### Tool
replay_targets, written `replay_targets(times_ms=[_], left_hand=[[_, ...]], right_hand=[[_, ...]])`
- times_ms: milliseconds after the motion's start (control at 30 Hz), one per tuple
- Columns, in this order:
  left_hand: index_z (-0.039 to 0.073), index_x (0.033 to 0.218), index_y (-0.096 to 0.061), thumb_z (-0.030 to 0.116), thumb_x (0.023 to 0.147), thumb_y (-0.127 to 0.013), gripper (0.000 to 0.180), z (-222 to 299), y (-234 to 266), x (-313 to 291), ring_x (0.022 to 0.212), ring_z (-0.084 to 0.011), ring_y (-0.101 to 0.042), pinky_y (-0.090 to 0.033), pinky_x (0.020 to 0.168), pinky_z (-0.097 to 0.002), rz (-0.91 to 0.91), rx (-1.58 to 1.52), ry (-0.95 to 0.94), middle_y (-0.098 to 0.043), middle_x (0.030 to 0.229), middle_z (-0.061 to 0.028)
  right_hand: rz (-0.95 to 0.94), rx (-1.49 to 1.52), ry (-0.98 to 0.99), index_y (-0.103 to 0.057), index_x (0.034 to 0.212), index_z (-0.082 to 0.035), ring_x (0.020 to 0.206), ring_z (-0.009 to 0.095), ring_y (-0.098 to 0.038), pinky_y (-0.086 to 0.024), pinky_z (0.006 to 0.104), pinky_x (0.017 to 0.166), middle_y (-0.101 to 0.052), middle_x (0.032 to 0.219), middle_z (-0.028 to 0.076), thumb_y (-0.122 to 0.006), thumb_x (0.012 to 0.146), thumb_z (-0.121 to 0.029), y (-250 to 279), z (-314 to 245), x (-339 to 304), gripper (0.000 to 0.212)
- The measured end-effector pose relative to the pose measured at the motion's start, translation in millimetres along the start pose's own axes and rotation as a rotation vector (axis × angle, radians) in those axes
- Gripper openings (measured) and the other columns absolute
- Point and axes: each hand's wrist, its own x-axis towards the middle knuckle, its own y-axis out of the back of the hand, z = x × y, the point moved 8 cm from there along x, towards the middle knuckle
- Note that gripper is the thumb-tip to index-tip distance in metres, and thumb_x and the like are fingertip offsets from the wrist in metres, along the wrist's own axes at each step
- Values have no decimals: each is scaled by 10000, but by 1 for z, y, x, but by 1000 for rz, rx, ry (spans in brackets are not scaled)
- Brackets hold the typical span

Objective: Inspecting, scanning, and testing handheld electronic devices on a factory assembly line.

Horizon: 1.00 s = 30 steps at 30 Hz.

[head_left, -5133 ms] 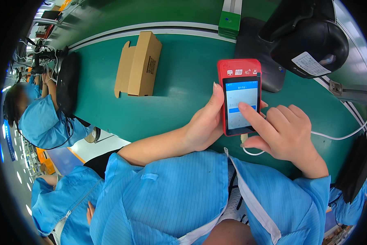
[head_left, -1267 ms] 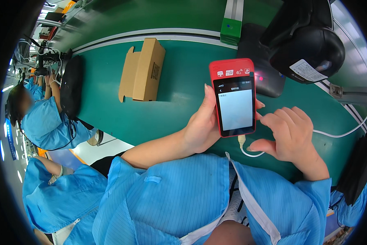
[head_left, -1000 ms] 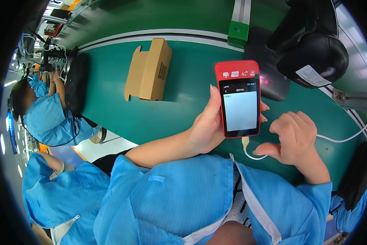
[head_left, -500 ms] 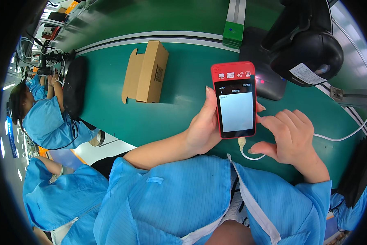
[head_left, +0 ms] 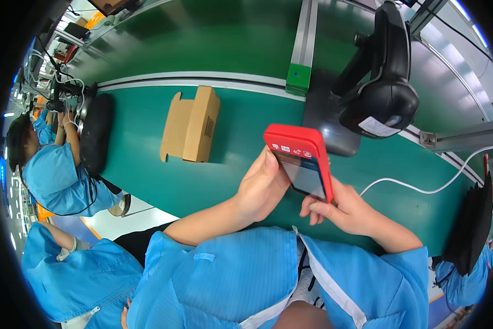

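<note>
My left hand [head_left: 264, 186] is wrapped round the left side of a red handheld payment terminal [head_left: 298, 134], thumb along its edge. The terminal is tilted, its top end away from me and its dark-framed screen seen at a slant. At its lower right end, my right hand [head_left: 345, 208] has thumb and fingers closed together under the edge. A white cable [head_left: 392, 180] runs in from the right to behind this hand; my fingers hide the plug and whether it sits in the terminal.
An open cardboard box [head_left: 200, 126] stands on the green table [head_left: 139, 148], left of my hands. Beyond the terminal is a black scanner [head_left: 381, 104] on a stand with a flat base [head_left: 340, 137]. A black padded thing [head_left: 97, 134] lies at the left edge. Co-workers in blue sit at left.
The terminal has tipped and turned, so its screen now shows at a slant. My right hand has moved in to its lower end, fingers closing there. The whole view has shifted.
</note>
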Motion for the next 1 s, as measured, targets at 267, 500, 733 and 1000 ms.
replay_targets(times_ms=[267,500,733,1000], left_hand=[[77,1467,-305,361,1027,-345,525,67,33,4,1348,-286,-382,-296,1121,-436,314,118,-305,-396,1458,-165],[73,1409,-375,367,1032,-325,480,69,39,1,1284,-272,-443,-350,1070,-407,292,-1,-305,-460,1387,-155],[68,1351,-420,361,1028,-360,440,55,27,5,1196,-251,-509,-393,1019,-386,203,-103,-139,-537,1289,-137],[85,1305,-447,348,1027,-373,390,47,33,0,1138,-241,-532,-413,981,-383,243,-87,-123,-564,1207,-110]], right_hand=[[501,-1152,577,-441,1394,-30,764,258,-621,-537,371,630,-602,927,112,-629,772,-12,47,-32,-22,650],[591,-1696,517,-409,1413,-14,639,214,-549,-502,335,540,-463,755,64,-580,766,-3,60,-24,4,669],[588,-1669,434,-442,1367,-9,725,250,-597,-519,360,596,-542,839,96,-532,818,-29,64,-21,-2,557],[477,-1507,474,-457,1337,-28,822,340,-659,-551,422,721,-651,939,181,-577,842,-56,72,-19,-1,510]])
